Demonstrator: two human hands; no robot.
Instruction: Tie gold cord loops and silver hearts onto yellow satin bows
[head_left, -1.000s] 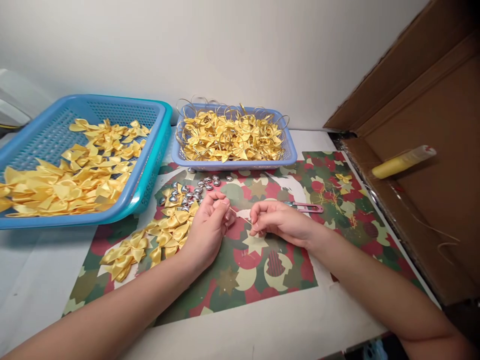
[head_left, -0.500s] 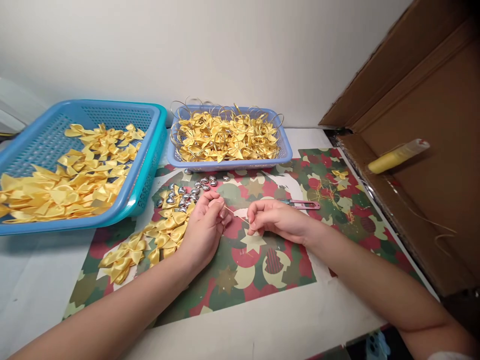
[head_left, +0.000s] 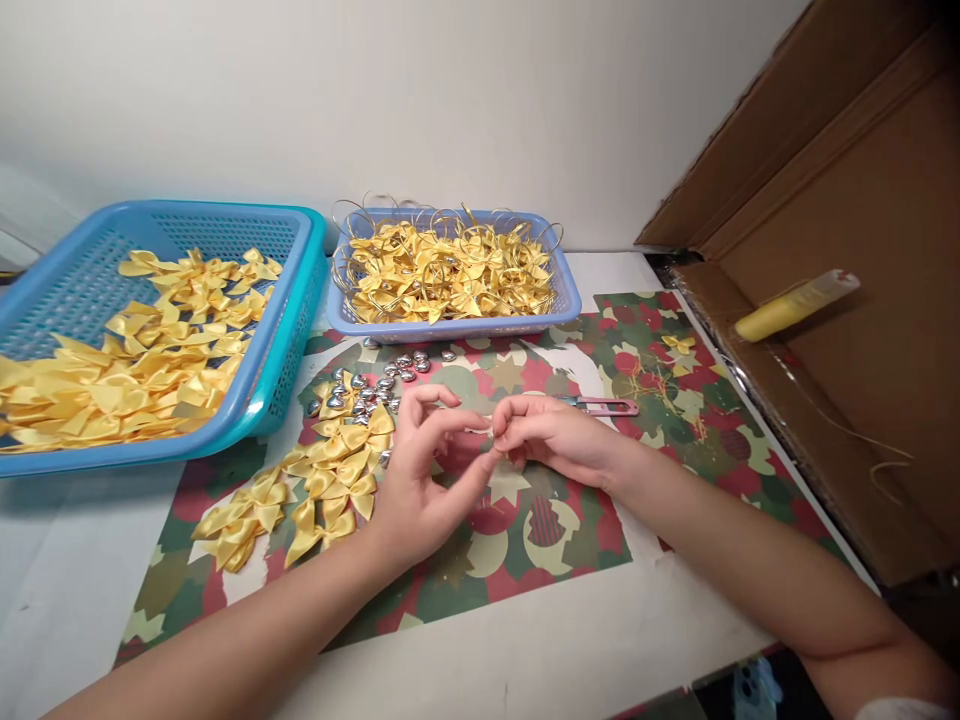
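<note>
Over the patterned sheet (head_left: 450,600), my two hands meet at the fingertips. The fingers of my left hand (head_left: 431,470) are spread; its thumb and index tips reach the right fingertips, with a gap between them. My right hand (head_left: 555,435) is closed in a pinch on a thin, pale yellow thread, now almost wholly hidden by the fingers. Left of my hands lies a pile of yellow satin bows (head_left: 337,475). Small shiny silver beads (head_left: 386,383) are scattered just behind it. A pink-handled cutter or snips (head_left: 611,407) lies behind my right wrist.
At the left stand stacked blue and teal baskets (head_left: 259,385) with yellow bows. A smaller blue basket (head_left: 450,328) at the back holds bows with gold wire loops. On the right, a spool of yellow thread (head_left: 795,305) sticks out from a cardboard box (head_left: 840,430). Thread scraps (head_left: 660,385) lie nearby.
My left hand has opened from a pinch and moved right to meet the right fingertips. The thread stretched between my hands is no longer plainly visible. My right hand has barely moved.
</note>
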